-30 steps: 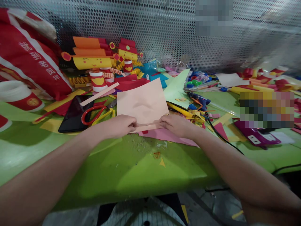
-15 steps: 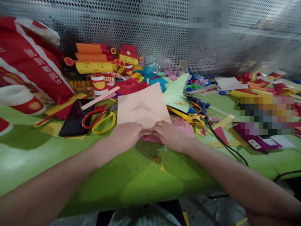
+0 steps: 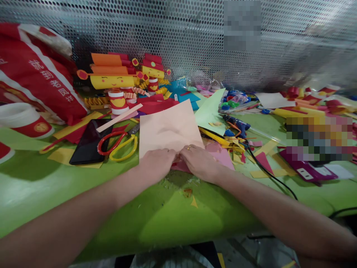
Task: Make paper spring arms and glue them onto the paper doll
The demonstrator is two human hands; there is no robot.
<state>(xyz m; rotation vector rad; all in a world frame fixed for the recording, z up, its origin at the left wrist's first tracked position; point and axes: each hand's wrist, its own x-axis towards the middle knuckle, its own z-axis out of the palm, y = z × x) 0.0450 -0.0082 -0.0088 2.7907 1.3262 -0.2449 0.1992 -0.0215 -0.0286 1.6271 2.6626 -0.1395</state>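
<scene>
A pale peach sheet of paper (image 3: 170, 123) lies on the green table in front of me, a shallow bulge across its middle. My left hand (image 3: 160, 162) is closed on its near edge, fingertips close to those of the other hand. From the right, my right hand (image 3: 198, 160), with a ring on one finger, pinches the same edge. The fingertips themselves are partly hidden. Pink paper (image 3: 221, 153) shows beneath and beside the sheet. Left of the sheet rest scissors (image 3: 122, 147) with one red and one yellow handle loop.
A black phone (image 3: 86, 147) lies left of the scissors, near paper cups (image 3: 26, 119). Paper figures (image 3: 111, 80) stand behind, beside a red bag (image 3: 36, 70). To the right are a blue glue gun (image 3: 240, 124), a black cable (image 3: 267, 171) and paper scraps.
My left hand has shifted slightly right along the near edge, closer to my right hand. The peach paper stays nearly in place; the view tilts a little.
</scene>
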